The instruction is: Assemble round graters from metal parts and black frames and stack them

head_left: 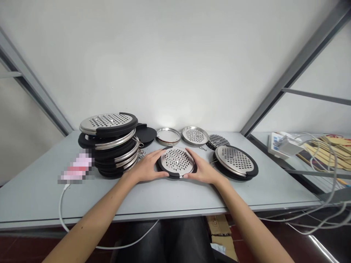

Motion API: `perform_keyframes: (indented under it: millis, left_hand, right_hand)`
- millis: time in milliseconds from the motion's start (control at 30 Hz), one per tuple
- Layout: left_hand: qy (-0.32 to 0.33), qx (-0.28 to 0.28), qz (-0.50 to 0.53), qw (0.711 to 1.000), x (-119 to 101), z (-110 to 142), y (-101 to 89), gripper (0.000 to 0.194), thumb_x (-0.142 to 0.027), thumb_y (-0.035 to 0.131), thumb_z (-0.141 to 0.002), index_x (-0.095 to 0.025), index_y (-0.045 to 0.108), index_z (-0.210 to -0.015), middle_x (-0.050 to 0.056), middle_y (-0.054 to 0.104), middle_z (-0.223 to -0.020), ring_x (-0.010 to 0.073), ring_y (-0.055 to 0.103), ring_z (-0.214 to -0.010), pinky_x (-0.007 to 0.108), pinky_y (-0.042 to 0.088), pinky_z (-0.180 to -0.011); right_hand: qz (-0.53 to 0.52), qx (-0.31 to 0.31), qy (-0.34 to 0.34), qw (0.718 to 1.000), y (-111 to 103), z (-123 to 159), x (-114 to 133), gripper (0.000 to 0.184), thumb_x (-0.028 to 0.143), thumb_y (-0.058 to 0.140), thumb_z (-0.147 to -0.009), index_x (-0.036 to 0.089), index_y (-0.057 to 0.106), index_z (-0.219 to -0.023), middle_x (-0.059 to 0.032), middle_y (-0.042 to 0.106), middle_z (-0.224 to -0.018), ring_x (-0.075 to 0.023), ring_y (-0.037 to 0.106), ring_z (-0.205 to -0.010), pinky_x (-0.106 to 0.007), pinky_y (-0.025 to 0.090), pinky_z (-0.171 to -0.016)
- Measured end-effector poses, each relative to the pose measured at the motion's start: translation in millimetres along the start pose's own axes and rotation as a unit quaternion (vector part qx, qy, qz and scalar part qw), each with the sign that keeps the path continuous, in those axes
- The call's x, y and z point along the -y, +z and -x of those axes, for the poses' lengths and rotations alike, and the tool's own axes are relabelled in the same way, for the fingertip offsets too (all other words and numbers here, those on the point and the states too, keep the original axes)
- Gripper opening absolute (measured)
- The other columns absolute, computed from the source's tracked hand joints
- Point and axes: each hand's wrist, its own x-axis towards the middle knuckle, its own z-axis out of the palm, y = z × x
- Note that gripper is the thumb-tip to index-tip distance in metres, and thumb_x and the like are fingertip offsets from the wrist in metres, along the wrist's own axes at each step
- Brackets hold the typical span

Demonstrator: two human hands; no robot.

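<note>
A round metal grater [177, 160] with a black rim lies flat on the table in front of me, its perforated face up. My left hand [149, 166] curves around its left side, thumb at the near edge. From the right, my right hand [201, 168] grips the same grater, with the thumb near the front edge and the fingers on the far side. A tall stack of graters and black bases [115, 146] stands left of my left hand. Nearest my right hand is another black-rimmed grater [234, 160], tilted on a black piece beneath it.
Behind lie stacked metal rings [168, 135], perforated discs [195, 136], a dark perforated disc [218, 140] and a black disc [146, 135]. A small wire clip [203, 148] is near them. A blurred pink object [76, 167] trails a white cable [60, 208]. A power strip [282, 144] sits at right.
</note>
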Motion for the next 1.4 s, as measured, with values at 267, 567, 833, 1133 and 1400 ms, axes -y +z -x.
perform_keyframes:
  millis: [267, 567, 833, 1133, 1400]
  left_hand:
    - [0.002, -0.002, -0.018, 1.0, -1, 0, 2.5, 0.089, -0.059, 0.069, -0.074, -0.023, 0.031, -0.147, 0.01, 0.04, -0.149, 0.0299, 0.039, -0.135, 0.044, 0.033, -0.113]
    - [-0.007, 0.0, -0.023, 1.0, -2, 0, 3.9, 0.092, -0.063, 0.067, -0.074, -0.022, 0.031, -0.148, 0.013, 0.039, -0.149, 0.032, 0.039, -0.135, 0.045, 0.033, -0.112]
    - [-0.013, 0.025, -0.02, 0.999, 5, 1, -5.3, 0.097, -0.06, 0.069, -0.074, -0.022, 0.022, -0.15, 0.011, 0.035, -0.152, 0.0324, 0.034, -0.138, 0.046, 0.031, -0.113]
    - [0.007, 0.036, -0.022, 0.999, 7, 1, -4.8, 0.1, -0.057, 0.073, -0.071, -0.022, 0.022, -0.151, 0.01, 0.032, -0.154, 0.0318, 0.03, -0.14, 0.046, 0.027, -0.116]
    - [-0.01, 0.032, -0.008, 0.999, 7, 1, -0.4, 0.1, -0.056, 0.073, -0.072, -0.022, 0.02, -0.151, 0.011, 0.029, -0.155, 0.0319, 0.03, -0.141, 0.047, 0.027, -0.116]
  right_hand:
    - [0.012, -0.004, -0.015, 1.0, 0, -3, 2, 0.108, 0.058, 0.079, -0.059, 0.02, 0.029, -0.147, -0.0169, 0.037, -0.15, -0.0349, 0.036, -0.138, -0.053, 0.029, -0.114]
    - [0.006, -0.018, -0.036, 0.999, 5, -5, 5, 0.107, 0.058, 0.081, -0.058, 0.02, 0.032, -0.145, -0.0173, 0.038, -0.148, -0.0337, 0.037, -0.137, -0.051, 0.03, -0.114]
    - [-0.004, 0.012, 0.018, 1.0, -5, -2, 1, 0.113, 0.056, 0.079, -0.062, 0.019, 0.02, -0.151, -0.0177, 0.028, -0.154, -0.0351, 0.026, -0.143, -0.054, 0.023, -0.117]
    - [0.008, 0.037, 0.03, 0.999, -10, 0, 7, 0.109, 0.055, 0.076, -0.066, 0.019, 0.019, -0.152, -0.0151, 0.022, -0.157, -0.0346, 0.007, -0.147, -0.057, 0.017, -0.117]
    - [0.011, 0.035, 0.04, 0.999, -8, 0, 7, 0.106, 0.055, 0.075, -0.067, 0.017, 0.022, -0.151, -0.0176, 0.023, -0.157, -0.0344, 0.005, -0.147, -0.057, 0.018, -0.116]
